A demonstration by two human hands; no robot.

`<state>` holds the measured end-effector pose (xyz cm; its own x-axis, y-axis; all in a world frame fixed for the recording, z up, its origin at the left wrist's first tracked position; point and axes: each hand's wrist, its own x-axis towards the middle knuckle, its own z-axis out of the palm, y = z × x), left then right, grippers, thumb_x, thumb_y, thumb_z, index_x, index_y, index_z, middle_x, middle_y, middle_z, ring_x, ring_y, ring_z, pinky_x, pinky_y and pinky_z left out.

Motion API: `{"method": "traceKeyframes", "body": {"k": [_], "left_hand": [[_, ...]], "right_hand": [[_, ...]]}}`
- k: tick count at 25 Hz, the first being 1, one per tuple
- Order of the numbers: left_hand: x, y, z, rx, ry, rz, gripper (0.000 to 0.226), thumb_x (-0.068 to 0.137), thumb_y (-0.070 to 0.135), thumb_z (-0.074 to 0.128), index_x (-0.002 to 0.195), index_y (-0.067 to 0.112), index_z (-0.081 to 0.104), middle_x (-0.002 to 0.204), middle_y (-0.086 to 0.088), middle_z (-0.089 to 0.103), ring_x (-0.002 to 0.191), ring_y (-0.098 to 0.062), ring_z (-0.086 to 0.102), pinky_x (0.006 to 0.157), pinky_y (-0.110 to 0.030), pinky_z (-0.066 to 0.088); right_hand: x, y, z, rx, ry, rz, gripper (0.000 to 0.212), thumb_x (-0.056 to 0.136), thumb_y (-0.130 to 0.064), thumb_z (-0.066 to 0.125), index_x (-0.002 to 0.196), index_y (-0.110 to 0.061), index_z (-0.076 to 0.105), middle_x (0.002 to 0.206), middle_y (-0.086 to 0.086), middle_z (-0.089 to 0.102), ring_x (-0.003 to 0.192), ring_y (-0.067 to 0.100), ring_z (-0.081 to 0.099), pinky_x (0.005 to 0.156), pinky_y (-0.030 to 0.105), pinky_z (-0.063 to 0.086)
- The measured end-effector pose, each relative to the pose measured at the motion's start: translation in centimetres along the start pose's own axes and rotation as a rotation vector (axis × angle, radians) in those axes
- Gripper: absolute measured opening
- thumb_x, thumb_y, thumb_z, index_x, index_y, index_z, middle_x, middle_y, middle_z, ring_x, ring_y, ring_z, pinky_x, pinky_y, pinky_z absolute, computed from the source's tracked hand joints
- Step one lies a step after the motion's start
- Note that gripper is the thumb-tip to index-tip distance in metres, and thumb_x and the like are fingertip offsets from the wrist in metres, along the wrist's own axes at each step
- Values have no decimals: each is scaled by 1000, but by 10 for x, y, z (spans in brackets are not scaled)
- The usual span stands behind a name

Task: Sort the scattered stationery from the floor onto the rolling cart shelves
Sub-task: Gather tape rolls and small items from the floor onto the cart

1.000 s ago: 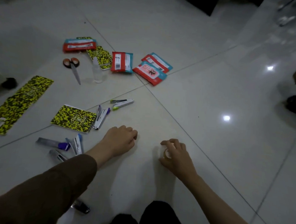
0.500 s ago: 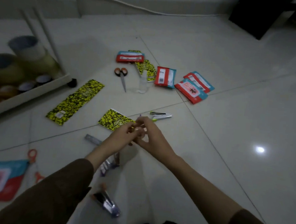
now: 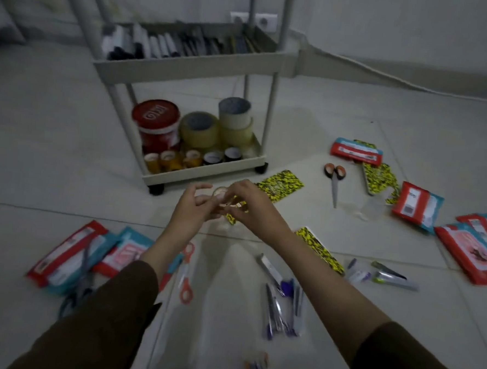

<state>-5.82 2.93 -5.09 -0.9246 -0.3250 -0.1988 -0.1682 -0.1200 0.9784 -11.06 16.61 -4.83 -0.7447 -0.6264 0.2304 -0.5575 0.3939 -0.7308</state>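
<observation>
We hold a small roll of clear tape (image 3: 221, 195) between both hands, just in front of the rolling cart (image 3: 187, 64). Our right hand (image 3: 249, 209) curls its fingers over the roll from the right, and our left hand (image 3: 191, 209) pinches it from the left with thumb and fingertips, the other fingers loosely spread. The roll is raised off the floor, level with the cart's bottom shelf and a little nearer to us.

On that bottom shelf (image 3: 206, 169) stand a red-lidded tub (image 3: 156, 122), large tape rolls (image 3: 220, 126) stacked beside it, and a row of small tape rolls (image 3: 192, 158) along the front edge. The cart's upper shelf holds a row of pens and markers (image 3: 171, 44), too blurred to tell apart.

Between our hands and the cart's right front wheel lies a yellow-and-black patterned card (image 3: 280, 185), partly hidden by our right hand. Further right of the cart lie brown-handled scissors (image 3: 334, 180), a clear bottle (image 3: 372, 209) and red-and-teal packets (image 3: 416, 206).

Nearer to us than the cart, under our left forearm, lie more red-and-teal packets (image 3: 67, 253) and orange-handled scissors (image 3: 186, 278). Under our right forearm lies a loose cluster of pens (image 3: 282, 303), with another yellow-and-black card (image 3: 319, 250) just beyond it.
</observation>
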Motion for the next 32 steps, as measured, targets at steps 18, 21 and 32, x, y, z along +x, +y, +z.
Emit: {"method": "traceKeyframes", "body": {"k": [18, 21, 32], "left_hand": [[73, -31, -99, 1332, 104, 45, 71, 97, 25, 40, 149, 19, -8, 158, 5, -4, 119, -22, 47, 90, -39, 49], [76, -40, -99, 1344, 122, 23, 75, 96, 24, 41, 148, 22, -13, 152, -3, 24, 104, -22, 55, 83, -37, 52], [72, -58, -117, 1448, 215, 199, 73, 95, 20, 37, 146, 22, -15, 157, 7, -9, 90, -12, 50, 68, -22, 42]], "right_hand": [[170, -9, 81, -362, -310, 15, 18, 101, -18, 32, 114, -10, 41, 110, 19, 52, 100, 33, 49, 75, 40, 38], [179, -13, 95, -519, -290, 27, 23, 101, -27, 29, 119, -18, 40, 127, 15, 39, 109, 33, 35, 82, 42, 29], [188, -1, 129, -440, -91, 74, 27, 95, -18, 46, 121, -21, 48, 142, 11, 25, 120, 37, 27, 98, 49, 28]]}}
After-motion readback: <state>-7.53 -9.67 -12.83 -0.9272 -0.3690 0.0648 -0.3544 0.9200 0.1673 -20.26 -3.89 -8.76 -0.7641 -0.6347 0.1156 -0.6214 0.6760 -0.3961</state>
